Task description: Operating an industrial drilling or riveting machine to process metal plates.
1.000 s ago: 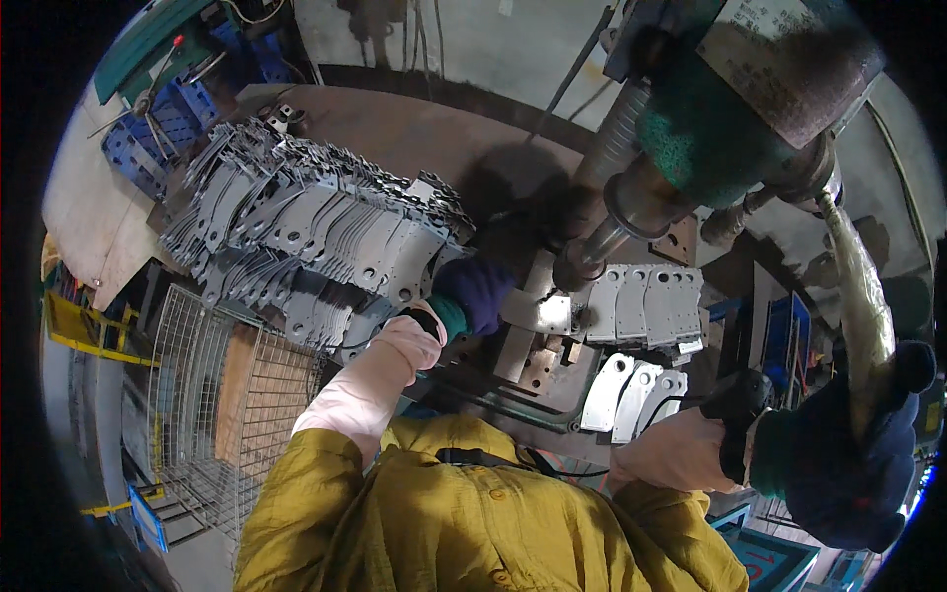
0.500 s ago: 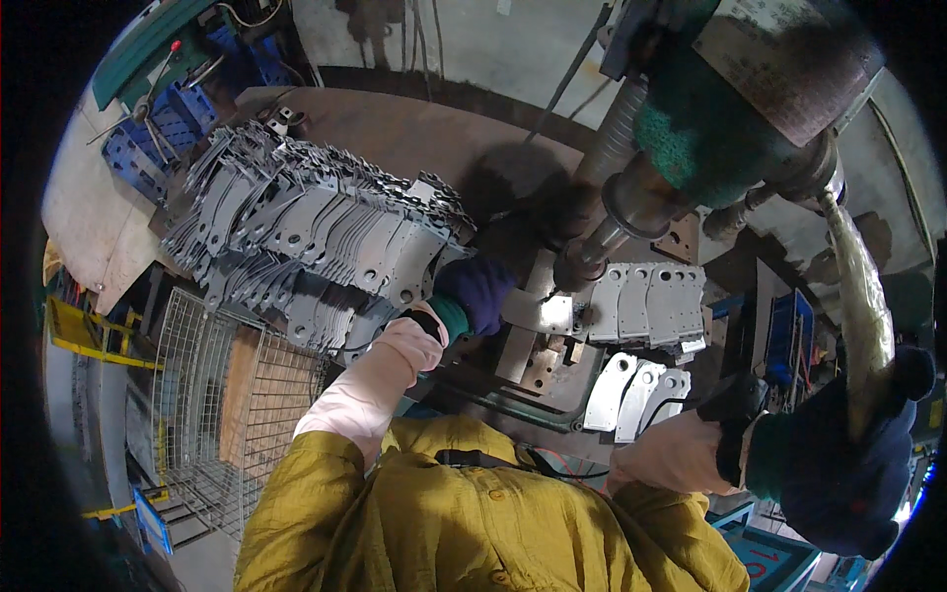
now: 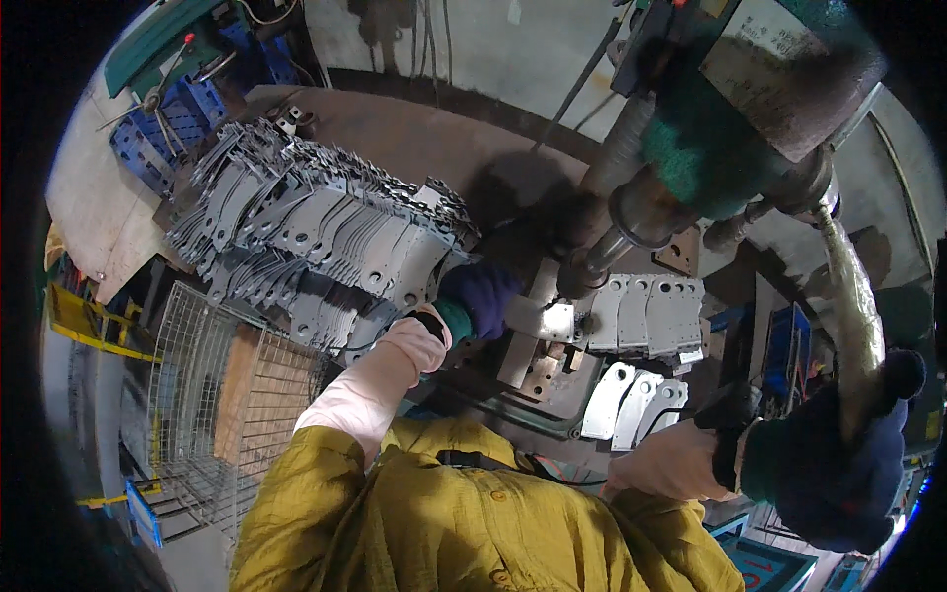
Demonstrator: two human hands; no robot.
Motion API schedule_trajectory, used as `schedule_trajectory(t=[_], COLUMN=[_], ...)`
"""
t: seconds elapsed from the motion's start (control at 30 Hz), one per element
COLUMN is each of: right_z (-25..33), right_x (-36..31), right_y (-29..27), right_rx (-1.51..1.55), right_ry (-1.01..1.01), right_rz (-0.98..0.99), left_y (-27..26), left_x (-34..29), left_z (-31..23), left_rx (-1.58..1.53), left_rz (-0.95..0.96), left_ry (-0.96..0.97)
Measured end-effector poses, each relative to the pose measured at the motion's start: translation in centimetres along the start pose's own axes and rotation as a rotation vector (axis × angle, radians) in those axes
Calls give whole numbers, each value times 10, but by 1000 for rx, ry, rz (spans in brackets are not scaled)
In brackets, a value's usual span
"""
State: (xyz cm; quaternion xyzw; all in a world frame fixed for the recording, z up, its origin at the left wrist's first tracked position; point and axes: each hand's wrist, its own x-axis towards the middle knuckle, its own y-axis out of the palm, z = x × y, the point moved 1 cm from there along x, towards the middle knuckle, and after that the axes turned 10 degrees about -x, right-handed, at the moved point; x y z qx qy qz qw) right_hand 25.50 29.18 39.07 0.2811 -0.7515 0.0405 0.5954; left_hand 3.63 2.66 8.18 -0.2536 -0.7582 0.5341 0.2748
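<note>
My left hand (image 3: 480,300), in a dark blue glove with a green cuff, is closed on the left end of a flat grey metal plate (image 3: 541,320). That plate lies on a steel fixture (image 3: 538,375) beneath the spindle (image 3: 604,252) of a green machine (image 3: 705,148). I cannot tell whether the spindle's tip touches the plate. On the right, my gloved right hand (image 3: 838,469) is wrapped round the lower end of a lever (image 3: 850,306) covered in pale, shiny wrapping.
Many curved metal plates (image 3: 326,232) are heaped left of the fixture. A row of plates (image 3: 646,311) stands to its right, with several loose plates (image 3: 631,405) nearer me. A wire basket (image 3: 197,395) is at lower left, blue bins (image 3: 784,340) at right.
The whole view has shifted slightly. The bright glare on the held plate has dimmed. Both hands keep their grips, the left on the plate and the right on the lever.
</note>
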Motion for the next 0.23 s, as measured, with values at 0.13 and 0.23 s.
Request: schedule_trajectory(t=[0.13,0.23], right_z=[-7,-30], right_x=[12,-18], right_y=[-6,-18], right_rx=[55,217], right_ry=[21,134], right_rz=[-250,-244], left_y=[-14,-9], left_x=[16,-4], left_z=[-15,-5], left_rx=[63,131], left_rz=[82,-7], left_ry=[51,6])
